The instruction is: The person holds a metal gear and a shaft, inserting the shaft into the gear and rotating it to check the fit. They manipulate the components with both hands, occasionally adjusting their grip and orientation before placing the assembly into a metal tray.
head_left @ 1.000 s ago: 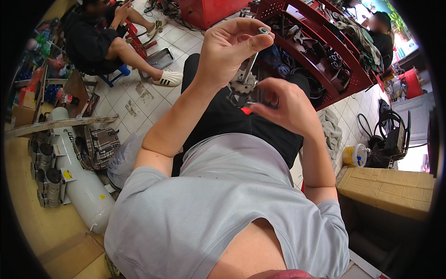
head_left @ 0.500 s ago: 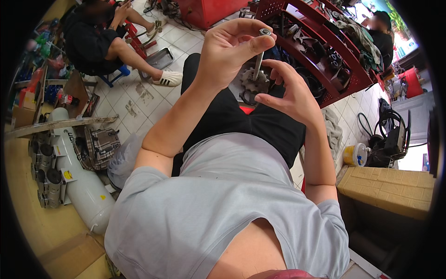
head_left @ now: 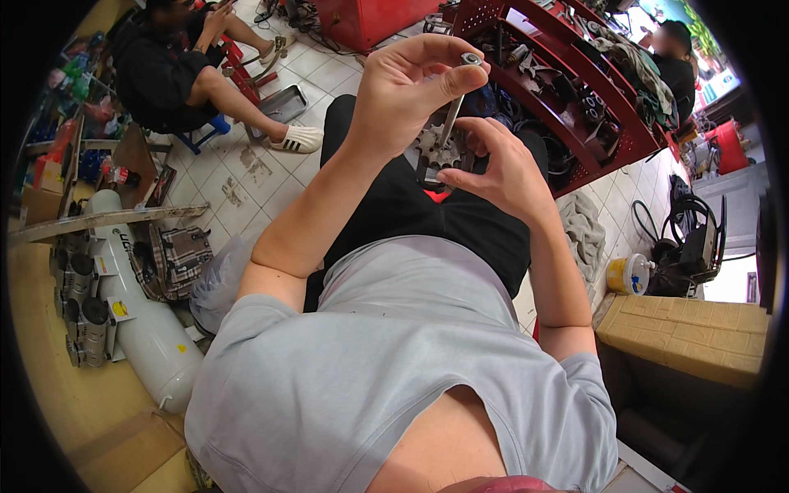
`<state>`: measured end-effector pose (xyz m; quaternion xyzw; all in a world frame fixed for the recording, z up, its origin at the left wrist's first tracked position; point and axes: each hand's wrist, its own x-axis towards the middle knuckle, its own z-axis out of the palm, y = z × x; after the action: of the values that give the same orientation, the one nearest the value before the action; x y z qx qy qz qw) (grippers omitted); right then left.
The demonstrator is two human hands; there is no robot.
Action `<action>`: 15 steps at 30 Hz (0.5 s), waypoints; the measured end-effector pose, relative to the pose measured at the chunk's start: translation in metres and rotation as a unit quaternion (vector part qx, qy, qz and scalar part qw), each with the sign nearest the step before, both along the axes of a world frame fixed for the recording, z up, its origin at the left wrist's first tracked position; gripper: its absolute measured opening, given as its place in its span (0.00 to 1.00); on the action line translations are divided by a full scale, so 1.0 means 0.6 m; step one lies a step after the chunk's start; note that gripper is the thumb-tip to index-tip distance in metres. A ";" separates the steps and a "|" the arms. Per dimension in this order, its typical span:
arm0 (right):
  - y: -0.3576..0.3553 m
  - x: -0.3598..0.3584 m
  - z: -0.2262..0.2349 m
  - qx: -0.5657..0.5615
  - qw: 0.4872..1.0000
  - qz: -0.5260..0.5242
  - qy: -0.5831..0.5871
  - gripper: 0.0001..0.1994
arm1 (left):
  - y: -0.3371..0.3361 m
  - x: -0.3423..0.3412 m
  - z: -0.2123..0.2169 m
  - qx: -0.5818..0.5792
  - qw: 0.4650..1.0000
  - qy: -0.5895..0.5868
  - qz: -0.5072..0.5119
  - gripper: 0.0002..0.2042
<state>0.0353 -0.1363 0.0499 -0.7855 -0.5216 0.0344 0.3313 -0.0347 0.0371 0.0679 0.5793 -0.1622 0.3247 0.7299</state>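
My left hand (head_left: 411, 90) is closed in a pinch around the top of a slim metal rod with a wider, nut-like end (head_left: 471, 60). From there the rod (head_left: 452, 117) slants down to a grey metal part with a toothed, cog-like outline (head_left: 432, 149), between my knees. Curved around the right side of this part is my right hand (head_left: 501, 168), its thumb at the near edge and its fingers at the far side. Those fingertips are partly hidden. What lies under the toothed part is mostly out of sight.
A red metal rack (head_left: 567, 123) full of dark parts stands ahead to the right. One person sits on a blue stool (head_left: 201, 135) at the far left, another at the far right. A white cylinder tank (head_left: 148, 329) lies left; a cardboard box (head_left: 686, 333) is at right.
My right hand has moved left, closer around the toothed part. That part has shifted left and sits at a different angle. The rod's lower end has swung slightly left; my left hand is nearly still.
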 end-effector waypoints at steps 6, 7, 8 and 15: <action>-0.020 -0.009 0.022 -0.024 0.998 0.042 -0.037 0.30 | 0.003 0.001 0.000 -0.002 1.000 -0.008 0.011 0.12; -0.027 -0.013 0.033 -0.039 0.997 0.056 -0.035 0.29 | 0.003 0.001 -0.001 0.003 1.000 -0.004 0.014 0.12; -0.031 -0.014 0.040 -0.055 0.996 0.069 -0.033 0.28 | 0.003 0.000 -0.001 0.008 1.000 -0.001 0.018 0.12; -0.034 0.003 0.048 -0.045 0.990 0.090 0.098 0.22 | -0.006 -0.014 0.009 0.001 1.000 -0.018 -0.003 0.12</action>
<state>0.0372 -0.1566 0.0784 -0.7421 -0.5532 0.1648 0.3407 -0.0434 0.0333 0.0730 0.5738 -0.1772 0.3330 0.7270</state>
